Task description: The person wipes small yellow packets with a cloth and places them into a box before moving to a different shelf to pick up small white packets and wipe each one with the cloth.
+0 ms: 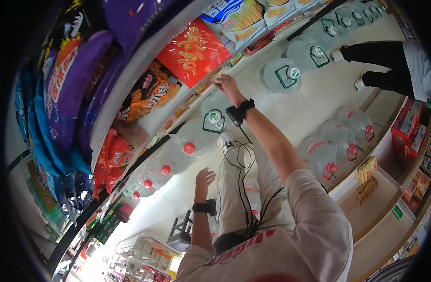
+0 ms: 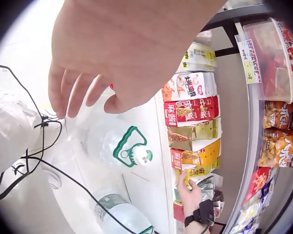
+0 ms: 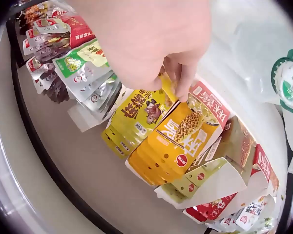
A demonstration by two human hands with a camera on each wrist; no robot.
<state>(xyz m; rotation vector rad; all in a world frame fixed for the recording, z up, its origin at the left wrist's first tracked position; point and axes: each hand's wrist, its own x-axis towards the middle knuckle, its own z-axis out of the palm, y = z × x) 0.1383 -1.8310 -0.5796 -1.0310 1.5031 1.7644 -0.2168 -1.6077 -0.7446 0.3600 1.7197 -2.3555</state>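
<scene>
My right hand point(image 1: 229, 89) reaches to the lower shelf; in the right wrist view the hand point(image 3: 154, 41) pinches the upper edge of a yellow packet point(image 3: 141, 114) between thumb and fingers. Beside that packet stands an orange-yellow box of packets point(image 3: 168, 146). The left wrist view shows the same right hand point(image 2: 189, 195) at the yellow packets point(image 2: 193, 174). My left hand point(image 1: 205, 177) hangs empty with relaxed fingers; close up, the hand point(image 2: 117, 53) is above a large clear bottle with a green handle point(image 2: 105, 144).
Large bottles point(image 1: 281, 77) line the floor along the shelf, and red-capped ones point(image 1: 319, 152) stand opposite. Upper shelves hold a red snack bag point(image 1: 193, 52) and purple bags point(image 1: 79, 75). Cables point(image 1: 243, 188) hang before my legs. Another person's dark trousers point(image 1: 380, 56) show at upper right.
</scene>
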